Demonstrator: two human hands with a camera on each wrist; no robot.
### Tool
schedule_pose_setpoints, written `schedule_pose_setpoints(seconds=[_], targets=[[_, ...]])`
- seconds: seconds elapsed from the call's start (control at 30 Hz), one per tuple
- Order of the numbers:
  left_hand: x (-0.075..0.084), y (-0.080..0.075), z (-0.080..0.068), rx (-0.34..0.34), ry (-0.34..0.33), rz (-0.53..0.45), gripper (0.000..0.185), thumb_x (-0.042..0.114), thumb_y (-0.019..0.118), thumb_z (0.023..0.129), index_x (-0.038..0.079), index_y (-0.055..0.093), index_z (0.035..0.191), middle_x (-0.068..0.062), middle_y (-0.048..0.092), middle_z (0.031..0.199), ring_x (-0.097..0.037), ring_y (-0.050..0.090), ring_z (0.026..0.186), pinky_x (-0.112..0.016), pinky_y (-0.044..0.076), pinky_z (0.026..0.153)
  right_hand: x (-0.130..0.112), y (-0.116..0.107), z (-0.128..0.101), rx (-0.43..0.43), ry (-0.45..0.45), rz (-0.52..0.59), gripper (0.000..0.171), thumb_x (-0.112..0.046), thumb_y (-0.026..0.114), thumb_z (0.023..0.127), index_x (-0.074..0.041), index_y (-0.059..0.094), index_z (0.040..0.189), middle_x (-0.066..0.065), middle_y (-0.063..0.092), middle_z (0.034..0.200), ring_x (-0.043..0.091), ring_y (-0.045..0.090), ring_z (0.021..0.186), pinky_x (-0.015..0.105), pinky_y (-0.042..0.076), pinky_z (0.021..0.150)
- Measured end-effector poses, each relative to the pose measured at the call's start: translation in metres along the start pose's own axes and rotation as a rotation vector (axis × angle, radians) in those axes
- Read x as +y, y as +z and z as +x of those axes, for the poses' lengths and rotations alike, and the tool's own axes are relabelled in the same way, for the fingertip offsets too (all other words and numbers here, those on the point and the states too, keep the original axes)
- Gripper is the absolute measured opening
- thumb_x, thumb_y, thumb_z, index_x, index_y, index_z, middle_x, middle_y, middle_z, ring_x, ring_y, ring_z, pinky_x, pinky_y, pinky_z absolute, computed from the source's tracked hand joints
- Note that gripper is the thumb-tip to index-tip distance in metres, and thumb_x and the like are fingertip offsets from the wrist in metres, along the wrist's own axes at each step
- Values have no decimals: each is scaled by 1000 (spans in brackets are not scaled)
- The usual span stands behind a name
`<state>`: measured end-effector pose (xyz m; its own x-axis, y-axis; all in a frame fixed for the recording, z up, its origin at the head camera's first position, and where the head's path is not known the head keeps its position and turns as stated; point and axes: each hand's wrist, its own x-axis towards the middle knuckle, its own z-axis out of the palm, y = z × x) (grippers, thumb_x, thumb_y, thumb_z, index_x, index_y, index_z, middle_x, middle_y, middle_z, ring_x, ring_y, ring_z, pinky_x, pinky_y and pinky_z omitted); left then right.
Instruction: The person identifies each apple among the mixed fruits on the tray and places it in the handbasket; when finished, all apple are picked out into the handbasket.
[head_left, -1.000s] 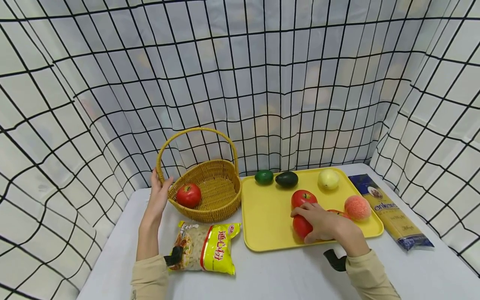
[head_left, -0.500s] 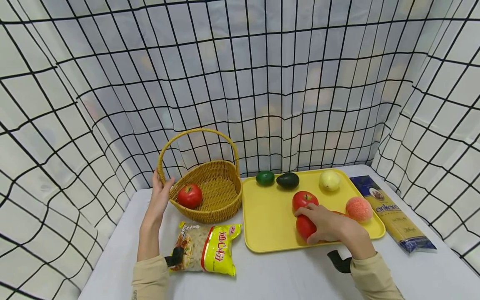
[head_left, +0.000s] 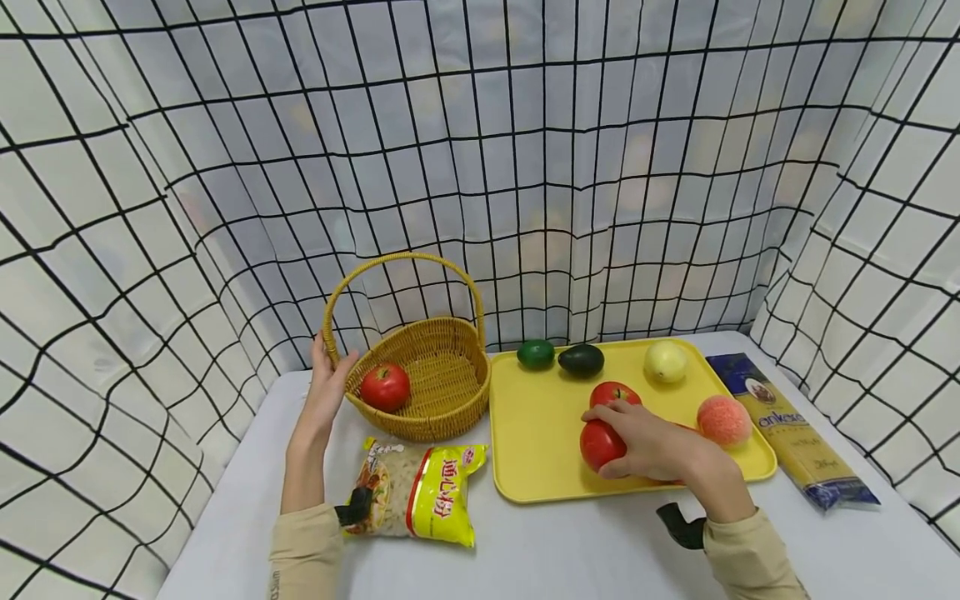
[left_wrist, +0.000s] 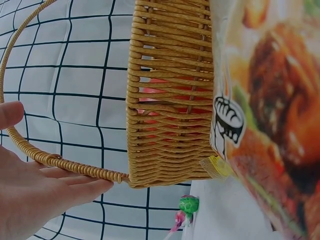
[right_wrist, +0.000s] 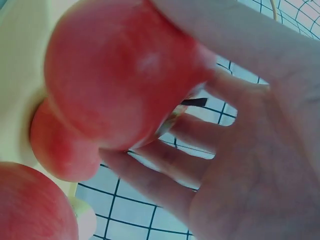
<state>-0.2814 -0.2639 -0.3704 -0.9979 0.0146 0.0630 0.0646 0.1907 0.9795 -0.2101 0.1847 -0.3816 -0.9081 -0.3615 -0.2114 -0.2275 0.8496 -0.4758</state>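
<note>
My right hand (head_left: 597, 442) grips a red tomato (head_left: 598, 446) over the near part of the yellow tray (head_left: 540, 433). In the right wrist view the tomato (right_wrist: 120, 75) sits between thumb and fingers (right_wrist: 150, 172), with another red fruit (right_wrist: 60, 150) just behind it. A red apple (head_left: 613, 392) lies right beyond the hand. My left hand (head_left: 333, 358) holds the wicker basket (head_left: 442, 392) at the foot of its handle (left_wrist: 65, 165), thumb on one side, fingers (left_wrist: 75, 192) on the other. A red tomato (head_left: 386, 387) lies inside the basket.
On the tray lie a peach (head_left: 723, 419), a pale yellow fruit (head_left: 666, 361), a dark avocado (head_left: 581, 359) and a green lime (head_left: 536, 353). A noodle packet (head_left: 416, 492) lies in front of the basket. A pasta packet (head_left: 795, 429) lies right of the tray. Checked curtains enclose the table.
My right hand has closed round the red tomato and shifted it slightly left and up on the tray. The left hand stays on the basket handle.
</note>
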Motion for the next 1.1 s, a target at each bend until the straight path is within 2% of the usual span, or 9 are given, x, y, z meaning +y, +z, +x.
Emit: schedule_pose_setpoints(seconds=[0.23, 0.33, 0.47, 0.53, 0.63, 0.73, 0.87, 1.0, 1.1], targets=[[3, -1, -3, 7, -11, 21, 88, 37, 43, 109, 23, -28, 161, -6, -26, 170, -31, -19, 159, -62, -2, 129, -16, 9, 12, 75, -105, -3, 70, -28, 86, 82, -25, 54, 145, 10, 50, 148, 34, 53, 130, 60, 55, 96], [4, -2, -3, 7, -5, 23, 89, 38, 43, 109, 24, -27, 161, -5, -27, 170, -30, -21, 159, -62, -2, 129, -29, 15, 23, 102, -143, -34, 70, -32, 86, 83, -25, 54, 145, 8, 52, 147, 33, 53, 130, 61, 55, 95], [3, 0, -3, 0, 7, 23, 90, 38, 44, 109, 24, -27, 161, -4, -29, 170, -30, -23, 158, -62, -3, 128, -51, 20, 39, 94, -151, -74, 70, -40, 84, 84, -28, 54, 146, 5, 53, 146, 28, 55, 127, 60, 55, 94], [3, 0, -4, 5, 8, 17, 89, 37, 44, 109, 23, -27, 161, -3, -29, 170, -28, -23, 158, -62, -3, 129, -63, 19, 49, 79, -182, -96, 70, -44, 82, 84, -28, 53, 146, 5, 54, 146, 27, 56, 124, 57, 55, 94], [2, 1, -4, 10, 4, 11, 88, 35, 44, 110, 23, -27, 161, -3, -29, 170, -28, -24, 158, -62, -4, 128, -79, 15, 67, 81, -250, -141, 71, -49, 80, 86, -29, 51, 148, 5, 52, 148, 25, 58, 121, 50, 57, 94], [2, 1, -4, 11, -4, 21, 88, 34, 43, 110, 22, -26, 161, -4, -29, 170, -28, -24, 158, -61, -4, 129, -94, 10, 90, 135, -324, -211, 74, -52, 78, 87, -28, 49, 150, 6, 51, 150, 25, 58, 123, 46, 58, 93], [4, -1, -5, 28, -4, 41, 87, 34, 43, 109, 20, -25, 162, -6, -26, 170, -29, -21, 159, -61, -3, 129, -117, 2, 127, 198, -378, -307, 74, -54, 77, 88, -27, 48, 151, 7, 51, 149, 26, 57, 124, 45, 57, 93], [7, 0, -7, 31, -5, 47, 87, 35, 42, 109, 19, -25, 162, -6, -26, 170, -30, -21, 159, -62, -3, 129, -138, -2, 164, 176, -391, -375, 74, -52, 76, 89, -26, 47, 151, 7, 52, 147, 27, 57, 123, 47, 54, 96], [7, 3, -8, 30, -6, 42, 86, 34, 43, 110, 19, -24, 162, -7, -26, 171, -30, -20, 159, -62, -3, 129, -148, -3, 188, 133, -373, -408, 75, -52, 75, 90, -26, 44, 153, 7, 50, 150, 28, 55, 129, 48, 52, 100]])
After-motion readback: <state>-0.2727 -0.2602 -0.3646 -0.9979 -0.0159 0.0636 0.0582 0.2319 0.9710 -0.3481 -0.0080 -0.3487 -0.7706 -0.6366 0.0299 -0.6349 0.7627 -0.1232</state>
